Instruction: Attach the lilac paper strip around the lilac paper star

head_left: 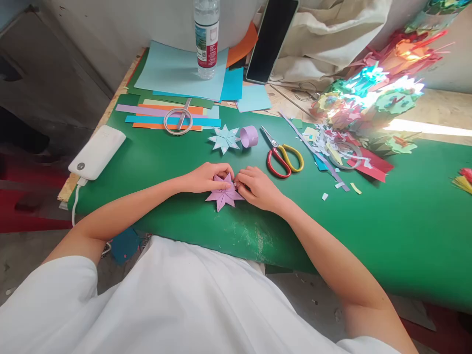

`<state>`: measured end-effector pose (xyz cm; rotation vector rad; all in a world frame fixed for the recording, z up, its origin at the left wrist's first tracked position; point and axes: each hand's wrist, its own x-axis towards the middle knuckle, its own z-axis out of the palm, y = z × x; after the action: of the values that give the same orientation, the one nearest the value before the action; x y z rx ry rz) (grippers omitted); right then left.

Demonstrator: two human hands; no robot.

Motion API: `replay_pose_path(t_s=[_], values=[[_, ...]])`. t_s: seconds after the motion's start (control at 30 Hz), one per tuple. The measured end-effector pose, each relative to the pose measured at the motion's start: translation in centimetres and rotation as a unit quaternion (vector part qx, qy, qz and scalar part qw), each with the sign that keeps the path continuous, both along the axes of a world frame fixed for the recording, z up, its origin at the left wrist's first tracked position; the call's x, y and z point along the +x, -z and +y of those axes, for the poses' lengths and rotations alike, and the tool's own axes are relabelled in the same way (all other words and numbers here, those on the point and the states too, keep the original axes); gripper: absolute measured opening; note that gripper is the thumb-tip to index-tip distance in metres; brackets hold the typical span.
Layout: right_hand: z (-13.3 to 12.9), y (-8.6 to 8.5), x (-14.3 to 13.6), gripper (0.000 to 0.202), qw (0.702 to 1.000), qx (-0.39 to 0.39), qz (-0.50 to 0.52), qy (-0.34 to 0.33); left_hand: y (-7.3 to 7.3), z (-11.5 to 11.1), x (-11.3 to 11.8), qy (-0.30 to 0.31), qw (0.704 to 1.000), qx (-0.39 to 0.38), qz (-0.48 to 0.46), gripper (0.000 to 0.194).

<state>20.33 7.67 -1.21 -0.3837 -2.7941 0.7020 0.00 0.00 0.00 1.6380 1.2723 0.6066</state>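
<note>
- Both hands, left (pixel 204 178) and right (pixel 258 188), fingers pinching one purple star (pixel 223 194) on tabletop (pixel 387 221).
- Beyond: one blue star (pixel 223 138), one purple ring (pixel 249 136), one scissors (pixel 283 156), one bottle (pixel 206 37).

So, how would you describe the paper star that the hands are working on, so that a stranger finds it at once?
On the green mat, near its front edge, the left hand and right hand meet on a folded star. It is lilac, while the other star, farther back beside the scissors, is pale blue.
</note>
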Motion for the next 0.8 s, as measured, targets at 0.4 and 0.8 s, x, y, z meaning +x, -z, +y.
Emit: replay_pose_path(t_s=[0.4, 0.8], values=[[0.24, 0.02, 0.11, 0.015, 1.000, -0.013, 0.021, 0.014, -0.10, -0.04, 0.05, 0.000, 1.000, -0.002, -0.011, 0.025], [0.44, -0.75, 0.40, 0.013, 0.995, -0.022, 0.050, 0.085, -0.11, -0.01, 0.05, 0.003, 1.000, -0.010, -0.008, 0.025]])
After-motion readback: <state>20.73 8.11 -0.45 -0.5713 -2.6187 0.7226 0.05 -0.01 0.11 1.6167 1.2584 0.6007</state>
